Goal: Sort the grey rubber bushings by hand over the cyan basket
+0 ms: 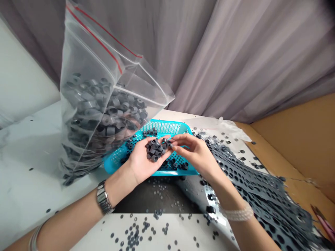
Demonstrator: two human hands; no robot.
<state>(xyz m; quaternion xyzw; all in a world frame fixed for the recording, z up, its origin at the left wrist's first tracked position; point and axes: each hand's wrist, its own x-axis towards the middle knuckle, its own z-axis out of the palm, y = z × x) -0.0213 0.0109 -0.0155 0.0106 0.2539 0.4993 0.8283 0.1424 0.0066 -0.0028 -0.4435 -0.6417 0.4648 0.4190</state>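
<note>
My left hand (141, 158) is turned palm up above the basket, cupping a small heap of short dark grey tube pieces (156, 149). At the edge of that heap, the fingertips of my right hand (192, 150) are pinched around one tube piece (170, 144). Under both hands is a turquoise plastic basket (170, 172) with a latticed wall, and more tube pieces (174, 164) lie in it. A clear zip bag (89, 59) with red seal lines, about half full of the same pieces, stands to the left, its lower side against the basket.
Perforated dark grey sheets (248, 181) lie stacked on the right. Small dark discs (134, 237) are scattered over the white table (86, 228). A crumpled clear plastic bag (232, 127) rests behind, beside a brown cardboard panel (295, 139). A pink-handled tool (326, 223) is at far right. Grey curtains (235, 62) hang behind.
</note>
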